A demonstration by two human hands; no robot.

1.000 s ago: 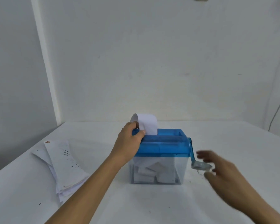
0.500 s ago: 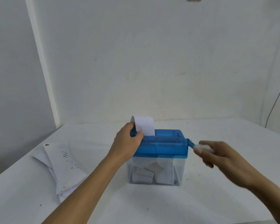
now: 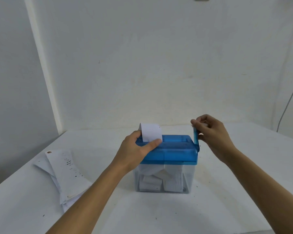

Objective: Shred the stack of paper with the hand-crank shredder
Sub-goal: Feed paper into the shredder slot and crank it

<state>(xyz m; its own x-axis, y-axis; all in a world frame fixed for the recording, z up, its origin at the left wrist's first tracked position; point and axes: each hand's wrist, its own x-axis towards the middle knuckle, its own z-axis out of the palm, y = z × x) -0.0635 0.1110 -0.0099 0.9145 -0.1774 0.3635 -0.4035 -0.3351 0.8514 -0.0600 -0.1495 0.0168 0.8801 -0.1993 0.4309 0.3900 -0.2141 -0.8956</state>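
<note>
Stack of paper [image 3: 64, 173] is laid on the table [image 3: 159, 217], left of the shredder [image 3: 172, 152]. Shredder top is gripped by the left hand [image 3: 137, 149], thumb beside the fed strip [image 3: 151, 132]. Crank [image 3: 195, 137] is pinched by the right hand [image 3: 211, 132]. Jam is risked if the strip is skewed.

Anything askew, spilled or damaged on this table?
The paper stack left of the shredder lies fanned out unevenly and speckled with dark marks; dark specks also dot the table. The sheet sits at the slot's left end, off-centre. Nothing looks damaged.
</note>
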